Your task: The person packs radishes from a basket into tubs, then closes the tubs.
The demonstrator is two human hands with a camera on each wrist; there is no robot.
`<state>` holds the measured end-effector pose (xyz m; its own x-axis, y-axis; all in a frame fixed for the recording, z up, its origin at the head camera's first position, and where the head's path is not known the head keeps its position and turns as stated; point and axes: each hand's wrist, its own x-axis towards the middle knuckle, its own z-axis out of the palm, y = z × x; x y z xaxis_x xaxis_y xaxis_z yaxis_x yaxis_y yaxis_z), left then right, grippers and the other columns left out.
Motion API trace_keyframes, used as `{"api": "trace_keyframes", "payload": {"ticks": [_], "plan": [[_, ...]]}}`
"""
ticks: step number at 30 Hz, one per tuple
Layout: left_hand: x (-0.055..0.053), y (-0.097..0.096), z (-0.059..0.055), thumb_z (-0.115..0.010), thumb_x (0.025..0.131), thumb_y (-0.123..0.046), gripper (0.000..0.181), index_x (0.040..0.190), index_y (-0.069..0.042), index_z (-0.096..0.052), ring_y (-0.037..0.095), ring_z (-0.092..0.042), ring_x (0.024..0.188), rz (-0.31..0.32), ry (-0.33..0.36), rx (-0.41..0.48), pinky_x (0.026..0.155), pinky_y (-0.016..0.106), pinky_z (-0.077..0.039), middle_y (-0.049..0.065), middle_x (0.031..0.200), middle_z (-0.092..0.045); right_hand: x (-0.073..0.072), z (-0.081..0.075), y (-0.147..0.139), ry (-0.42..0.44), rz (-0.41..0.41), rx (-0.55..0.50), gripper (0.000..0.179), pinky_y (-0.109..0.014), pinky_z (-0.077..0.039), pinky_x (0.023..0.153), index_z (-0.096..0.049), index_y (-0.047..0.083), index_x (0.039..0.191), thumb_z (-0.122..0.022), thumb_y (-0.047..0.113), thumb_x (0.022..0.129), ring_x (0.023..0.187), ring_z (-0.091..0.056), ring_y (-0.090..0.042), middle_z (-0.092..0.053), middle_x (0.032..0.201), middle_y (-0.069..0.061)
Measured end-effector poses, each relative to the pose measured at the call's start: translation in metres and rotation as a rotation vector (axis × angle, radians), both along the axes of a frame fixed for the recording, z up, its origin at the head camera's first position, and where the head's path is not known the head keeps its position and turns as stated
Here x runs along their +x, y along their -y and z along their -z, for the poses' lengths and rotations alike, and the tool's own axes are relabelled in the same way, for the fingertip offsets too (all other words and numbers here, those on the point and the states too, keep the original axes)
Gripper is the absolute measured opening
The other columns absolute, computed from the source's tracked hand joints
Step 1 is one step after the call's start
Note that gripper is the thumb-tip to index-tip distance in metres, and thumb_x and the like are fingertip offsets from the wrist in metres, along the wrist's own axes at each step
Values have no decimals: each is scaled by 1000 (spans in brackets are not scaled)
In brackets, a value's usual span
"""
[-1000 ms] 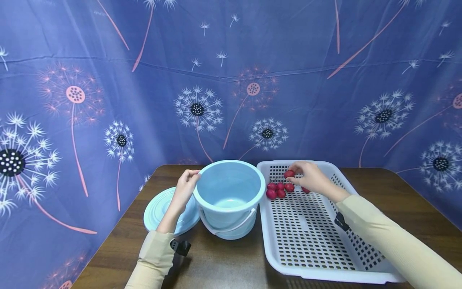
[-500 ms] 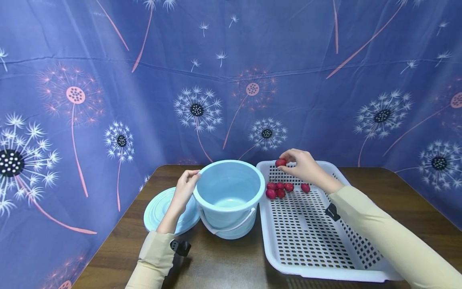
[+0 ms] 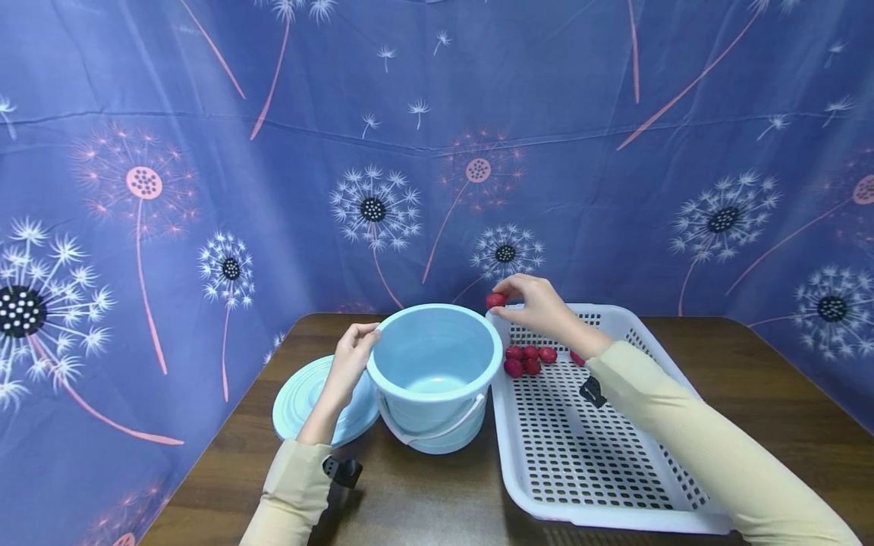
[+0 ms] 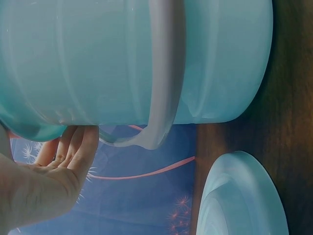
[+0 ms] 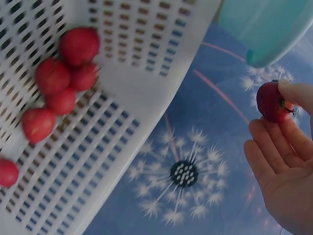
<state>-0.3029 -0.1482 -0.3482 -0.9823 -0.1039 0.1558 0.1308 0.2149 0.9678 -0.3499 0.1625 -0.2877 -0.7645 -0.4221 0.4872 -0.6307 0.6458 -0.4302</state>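
My left hand point(image 3: 351, 356) holds the left side of the rim of a light blue bucket point(image 3: 433, 417); in the left wrist view its fingers point(image 4: 80, 149) bend in at the rim. The bucket stands upright, and its inside looks bare in the head view. Thumb and fingers of my right hand point(image 3: 536, 303) pinch a small red tomato point(image 5: 274, 103) with a dark green stem end. That hand is over the far left corner of a white perforated basket point(image 3: 508, 470), just right of the bucket. Several more tomatoes point(image 3: 531, 366) lie in the basket's far left part.
A round light blue lid point(image 3: 300, 394) lies flat on the wooden table point(image 3: 423, 508), left of the bucket and partly behind my left forearm. The bucket's pale handle point(image 3: 437, 434) hangs down in front. A blue dandelion-print cloth point(image 3: 580, 189) hangs behind the table.
My right hand has lifted the tomato from among those in the basket and carried it left toward the bucket. My left hand has stayed at the bucket's rim.
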Motion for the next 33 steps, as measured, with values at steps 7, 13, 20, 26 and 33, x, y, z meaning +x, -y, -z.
{"api": "trace_keyframes", "payload": {"ticks": [7, 13, 20, 26, 33], "plan": [[1, 1, 0, -49, 96, -24, 34, 123, -3, -52, 30, -47, 122, -9, -7, -7, 99, 46, -39, 15, 129, -53, -1, -1, 26, 25, -54, -12, 31, -37, -53, 83, -65, 5, 107, -73, 21, 82, 92, -65, -22, -67, 99, -7], [0, -1, 1, -49, 96, -25, 34, 122, -3, -52, 29, -47, 122, -1, -4, 0, 102, 47, -37, 16, 129, -53, -2, 3, 39, 20, -90, -20, 30, -38, -53, 83, -65, 6, 106, -74, 20, 81, 91, -64, -22, -66, 97, -6], [1, -3, 1, -49, 97, -25, 35, 123, -2, -52, 30, -46, 124, 5, -13, -2, 104, 48, -36, 17, 130, -53, -2, 7, 53, 21, -111, -6, 30, -36, -52, 84, -66, 7, 106, -74, 20, 81, 92, -63, -20, -66, 98, -5], [2, -2, 0, -49, 96, -24, 33, 121, -3, -54, 30, -47, 121, -4, -23, -18, 99, 47, -38, 16, 128, -54, -1, 9, 65, 21, -145, 1, 27, -37, -52, 84, -66, 8, 106, -73, 18, 81, 93, -62, -20, -66, 97, -4], [2, 0, -1, -50, 95, -25, 32, 120, -5, -55, 28, -49, 119, -12, -21, -33, 97, 45, -40, 13, 126, -56, -2, 12, 79, 19, -177, 17, 27, -33, -51, 85, -66, 7, 104, -74, 18, 81, 93, -62, -19, -66, 96, -4]]}}
